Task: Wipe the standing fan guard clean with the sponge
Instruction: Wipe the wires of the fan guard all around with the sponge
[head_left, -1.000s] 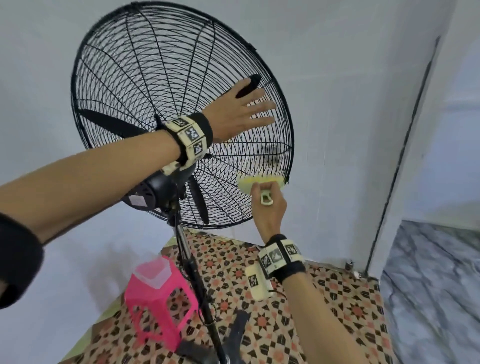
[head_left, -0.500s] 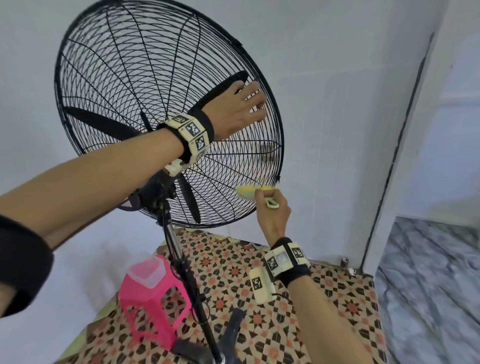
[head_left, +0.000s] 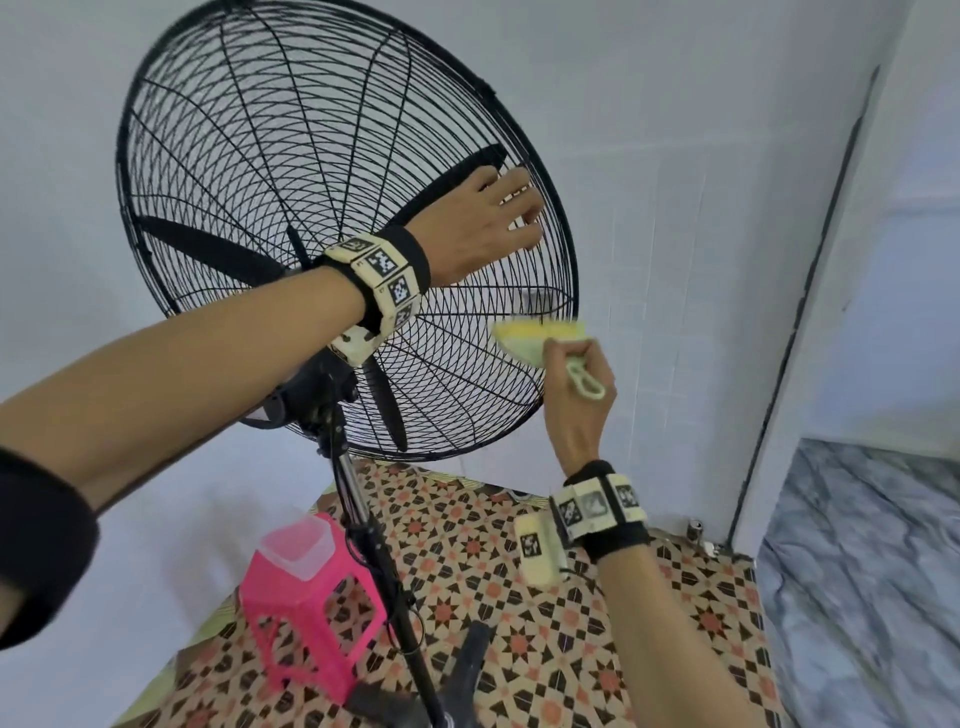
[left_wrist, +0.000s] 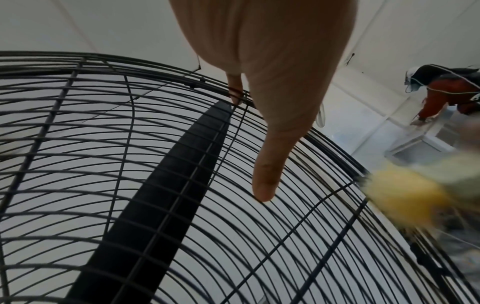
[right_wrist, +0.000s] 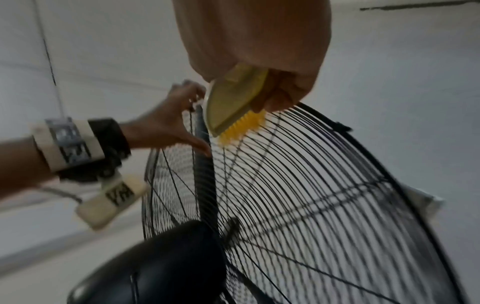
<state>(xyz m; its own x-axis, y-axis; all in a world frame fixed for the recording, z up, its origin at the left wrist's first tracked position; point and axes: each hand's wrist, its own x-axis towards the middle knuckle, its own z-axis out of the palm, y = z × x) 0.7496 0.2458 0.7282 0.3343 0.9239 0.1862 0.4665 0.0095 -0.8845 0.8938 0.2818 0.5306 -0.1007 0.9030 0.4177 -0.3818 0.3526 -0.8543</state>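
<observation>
Against the white wall (head_left: 675, 156) stands the black fan, its round wire guard (head_left: 249, 156) tilted up and facing the wall, so the person works on the rear mesh. The left hand (head_left: 483, 228) is on the guard's upper right part near the rim, fingers curled and hooked into the wires, the thumb stretched along them in the left wrist view. Lower on the same side, the right hand (head_left: 576, 395) has its fingers wrapped round the pale handle of the sponge (head_left: 540, 338), a yellow-and-green scrubber. Its yellow face touches the wires just inside the rim, below the left hand. Behind the mesh a black blade (left_wrist: 166, 185) runs up towards the left fingers. Beside the fan's pole (head_left: 374, 551), a pink stool (head_left: 306, 597) sits on the patterned floor (head_left: 519, 597).
</observation>
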